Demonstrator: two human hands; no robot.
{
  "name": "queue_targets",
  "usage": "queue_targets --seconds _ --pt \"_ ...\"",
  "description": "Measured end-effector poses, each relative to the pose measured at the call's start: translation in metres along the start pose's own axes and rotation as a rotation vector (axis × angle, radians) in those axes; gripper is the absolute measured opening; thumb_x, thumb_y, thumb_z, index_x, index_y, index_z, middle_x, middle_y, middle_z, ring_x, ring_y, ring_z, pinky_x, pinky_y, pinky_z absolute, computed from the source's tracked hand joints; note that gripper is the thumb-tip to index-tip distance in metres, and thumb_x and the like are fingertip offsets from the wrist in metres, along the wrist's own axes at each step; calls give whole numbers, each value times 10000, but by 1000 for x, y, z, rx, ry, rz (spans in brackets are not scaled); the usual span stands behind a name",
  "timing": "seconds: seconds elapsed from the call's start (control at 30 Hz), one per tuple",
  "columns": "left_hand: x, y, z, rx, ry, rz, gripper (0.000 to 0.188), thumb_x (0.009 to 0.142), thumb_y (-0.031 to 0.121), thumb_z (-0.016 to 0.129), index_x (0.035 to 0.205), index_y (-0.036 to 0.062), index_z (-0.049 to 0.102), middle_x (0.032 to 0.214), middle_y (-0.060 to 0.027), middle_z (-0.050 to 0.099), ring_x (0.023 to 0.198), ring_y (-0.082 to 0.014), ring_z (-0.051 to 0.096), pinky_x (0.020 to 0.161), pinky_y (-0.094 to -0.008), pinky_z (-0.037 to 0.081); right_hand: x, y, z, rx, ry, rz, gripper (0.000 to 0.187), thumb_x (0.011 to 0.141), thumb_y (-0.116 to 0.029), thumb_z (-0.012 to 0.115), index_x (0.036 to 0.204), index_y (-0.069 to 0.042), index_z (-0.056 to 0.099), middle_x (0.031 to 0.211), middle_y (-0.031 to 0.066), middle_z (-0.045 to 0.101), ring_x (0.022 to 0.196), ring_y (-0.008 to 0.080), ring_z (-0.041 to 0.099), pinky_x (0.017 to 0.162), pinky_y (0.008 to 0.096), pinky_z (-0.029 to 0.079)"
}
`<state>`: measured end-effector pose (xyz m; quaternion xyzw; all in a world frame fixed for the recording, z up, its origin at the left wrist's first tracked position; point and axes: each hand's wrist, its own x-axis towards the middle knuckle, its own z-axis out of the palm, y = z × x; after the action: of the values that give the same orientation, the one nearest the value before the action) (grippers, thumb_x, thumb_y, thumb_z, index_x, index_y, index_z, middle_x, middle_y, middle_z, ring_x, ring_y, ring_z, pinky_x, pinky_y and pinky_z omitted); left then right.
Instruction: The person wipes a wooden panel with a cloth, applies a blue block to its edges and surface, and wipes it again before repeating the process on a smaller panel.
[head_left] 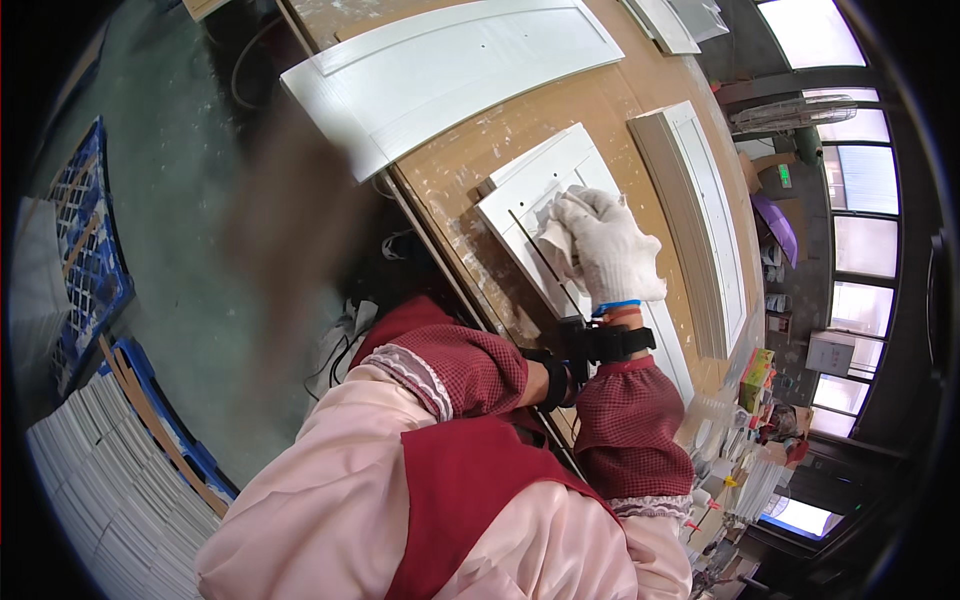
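My right hand, in a white knitted glove with a blue band at the wrist, rests on a white panel with small dark holes. Its fingers are curled down against a crumpled whitish piece, whose kind I cannot make out. My left forearm reaches across to the right wrist. The left hand and its fingers are hidden behind that wrist. Black straps with a small dark device sit at the wrists. A thin dark rod slants over the panel. Another white panel lies partly underneath.
The brown workbench also bears a long white framed panel at the far left and a stack of white panels at right. White boards are stacked by blue pallets on the left floor. A brown blur covers part of the view.
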<state>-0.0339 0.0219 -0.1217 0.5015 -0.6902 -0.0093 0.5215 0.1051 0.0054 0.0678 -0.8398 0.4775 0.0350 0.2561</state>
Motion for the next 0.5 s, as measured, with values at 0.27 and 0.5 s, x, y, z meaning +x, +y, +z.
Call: queue_targets --seconds 0.27,0.5 --pt "10 18 11 37 -3 76 326 856 177 553 1124 6 626 1184 -188 628 1052 -301 599 809 -406 510 21 20 43 44 30 -582 225 851 -173 656 1034 -44 684 945 167 650 836 284 660 736 385 528" --pt "32 19 25 105 -9 116 318 863 174 545 1116 2 632 1192 -187 627 1073 -294 594 819 -407 506 37 21 34 300 18 -419 280 833 -207 669 1030 -7 674 967 182 679 831 244 672 731 339 529"
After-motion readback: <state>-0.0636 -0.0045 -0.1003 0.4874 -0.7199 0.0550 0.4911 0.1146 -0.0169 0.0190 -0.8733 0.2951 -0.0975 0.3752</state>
